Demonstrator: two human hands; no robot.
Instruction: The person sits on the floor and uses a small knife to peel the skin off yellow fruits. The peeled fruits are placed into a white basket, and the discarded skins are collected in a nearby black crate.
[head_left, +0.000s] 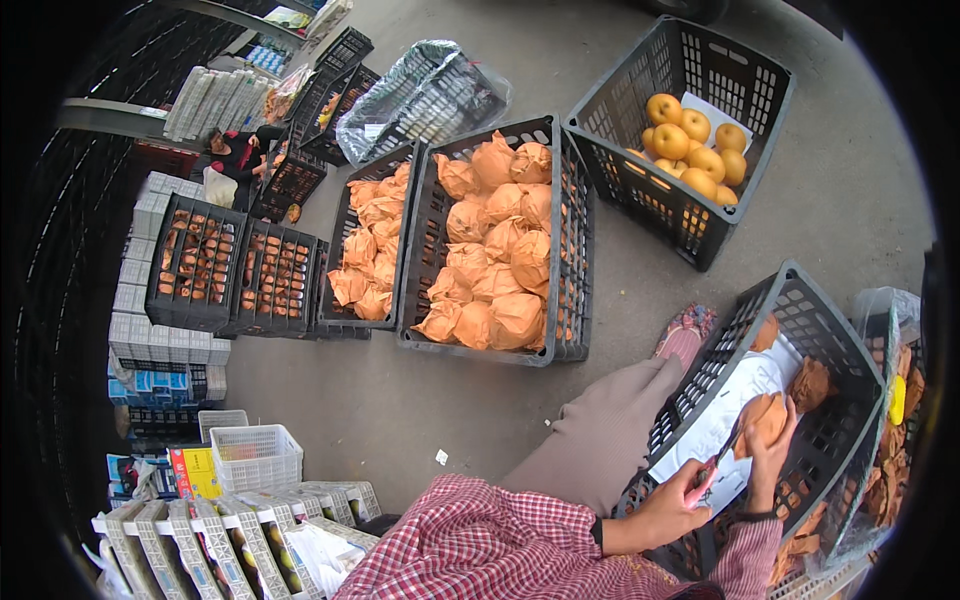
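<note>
My left hand (667, 506) is closed on a pink-handled tool (700, 487), whose thin dark end reaches to a fruit in orange-brown paper (763, 421). That wrapped fruit rests in my right hand (772, 450), fingers curled around its far side. Both hands are over a tilted black plastic crate (832, 300) holding white paper sheets (742, 390). Beside the held fruit lies a darker brown wrapped one (810, 384), and another wrapped fruit (765, 334) shows near the crate's upper wall. Whether the tool is a knife or scissors I cannot tell.
Ahead stands a black crate (769, 157) with bare yellow-brown pears (705, 161). Crates of paper-wrapped fruit (491, 255) are left of it. Torn brown paper (892, 465) fills a plastic-lined container at right. A white basket (255, 457) stands lower left; another person (240, 157) sits farther off.
</note>
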